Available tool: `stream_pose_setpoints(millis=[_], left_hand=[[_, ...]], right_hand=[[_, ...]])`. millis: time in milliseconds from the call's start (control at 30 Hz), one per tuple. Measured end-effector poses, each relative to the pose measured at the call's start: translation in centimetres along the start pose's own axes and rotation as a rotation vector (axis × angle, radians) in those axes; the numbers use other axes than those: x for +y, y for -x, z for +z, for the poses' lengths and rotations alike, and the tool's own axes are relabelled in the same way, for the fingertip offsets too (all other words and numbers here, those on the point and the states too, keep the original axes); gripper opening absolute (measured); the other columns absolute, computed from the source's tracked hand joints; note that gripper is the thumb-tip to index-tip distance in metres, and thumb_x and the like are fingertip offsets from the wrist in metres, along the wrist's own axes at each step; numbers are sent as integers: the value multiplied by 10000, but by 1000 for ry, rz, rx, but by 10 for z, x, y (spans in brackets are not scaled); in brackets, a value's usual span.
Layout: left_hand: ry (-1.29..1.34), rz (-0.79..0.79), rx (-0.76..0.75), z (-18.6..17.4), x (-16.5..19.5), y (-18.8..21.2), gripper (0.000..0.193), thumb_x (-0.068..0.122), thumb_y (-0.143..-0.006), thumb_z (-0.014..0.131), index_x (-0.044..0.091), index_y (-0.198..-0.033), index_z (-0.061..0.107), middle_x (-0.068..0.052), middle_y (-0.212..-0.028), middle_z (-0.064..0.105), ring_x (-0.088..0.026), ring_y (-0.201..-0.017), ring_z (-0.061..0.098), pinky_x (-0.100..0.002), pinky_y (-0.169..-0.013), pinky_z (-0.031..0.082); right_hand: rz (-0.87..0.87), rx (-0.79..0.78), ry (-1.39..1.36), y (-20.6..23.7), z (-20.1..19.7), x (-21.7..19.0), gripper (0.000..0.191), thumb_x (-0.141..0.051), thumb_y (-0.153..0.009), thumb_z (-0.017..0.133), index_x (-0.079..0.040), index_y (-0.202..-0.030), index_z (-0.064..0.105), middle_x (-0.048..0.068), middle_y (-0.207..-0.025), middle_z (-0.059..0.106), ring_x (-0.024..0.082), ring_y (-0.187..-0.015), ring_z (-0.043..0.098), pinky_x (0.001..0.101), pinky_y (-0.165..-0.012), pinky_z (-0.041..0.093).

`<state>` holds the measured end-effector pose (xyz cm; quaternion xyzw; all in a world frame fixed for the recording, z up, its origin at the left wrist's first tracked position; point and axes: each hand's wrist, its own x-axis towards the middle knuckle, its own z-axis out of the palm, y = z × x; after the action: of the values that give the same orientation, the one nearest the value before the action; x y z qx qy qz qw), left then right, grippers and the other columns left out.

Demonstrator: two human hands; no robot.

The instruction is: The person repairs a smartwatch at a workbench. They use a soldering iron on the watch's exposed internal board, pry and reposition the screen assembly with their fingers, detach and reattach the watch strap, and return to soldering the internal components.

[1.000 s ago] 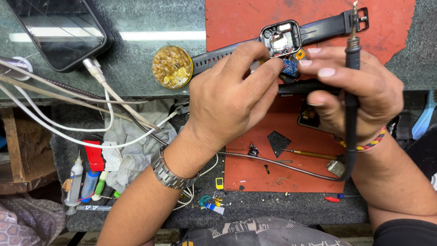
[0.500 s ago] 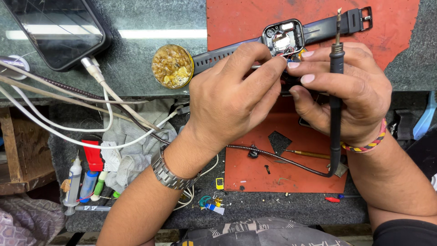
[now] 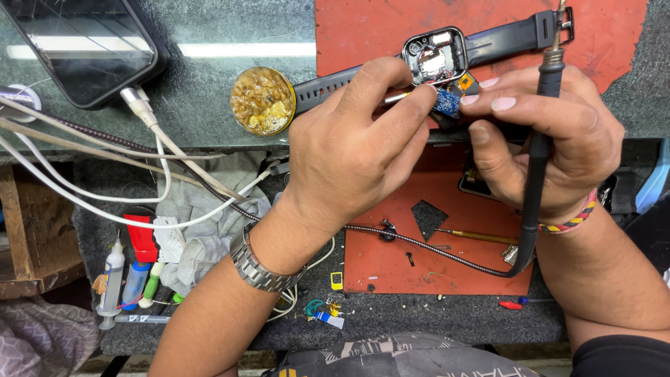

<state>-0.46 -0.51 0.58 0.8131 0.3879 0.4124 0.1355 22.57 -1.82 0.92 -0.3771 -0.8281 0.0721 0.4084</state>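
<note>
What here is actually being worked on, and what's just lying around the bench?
In use: opened smartwatch, small blue circuit board, soldering iron in the right hand, left hand.

Lying about: phone, round tin of amber flux, grey cloth, glue bottles.

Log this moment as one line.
left hand: pinching tweezers at blue board | right hand: holding soldering iron | opened smartwatch on red mat

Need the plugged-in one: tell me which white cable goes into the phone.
The white cable ending at the phone's lower corner; the other white cables pass below it.
</note>
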Motion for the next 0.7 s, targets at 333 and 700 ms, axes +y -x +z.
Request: stream_pose_setpoints(millis=[333,700], left_hand=[[-20,12,-23,0,-2,2,269,145,-963,814,128,-1197,682,-13,-1219,583,-160,-918,695,-287,-743,554],[-130,75,1,5,-5,5,274,146,-980,809,130,-1227,691,-29,-1286,574,-160,-907,681,-293,-741,557]], right_hand=[[3,-12,16,-2,0,-2,280,38,-988,767,-7,-1140,535,158,-1002,744,305,-971,721,349,-799,588],[64,-15,-84,4,-4,1,258,-135,-1032,708,5,-1165,537,187,-1010,737,297,-952,727,366,-866,606]])
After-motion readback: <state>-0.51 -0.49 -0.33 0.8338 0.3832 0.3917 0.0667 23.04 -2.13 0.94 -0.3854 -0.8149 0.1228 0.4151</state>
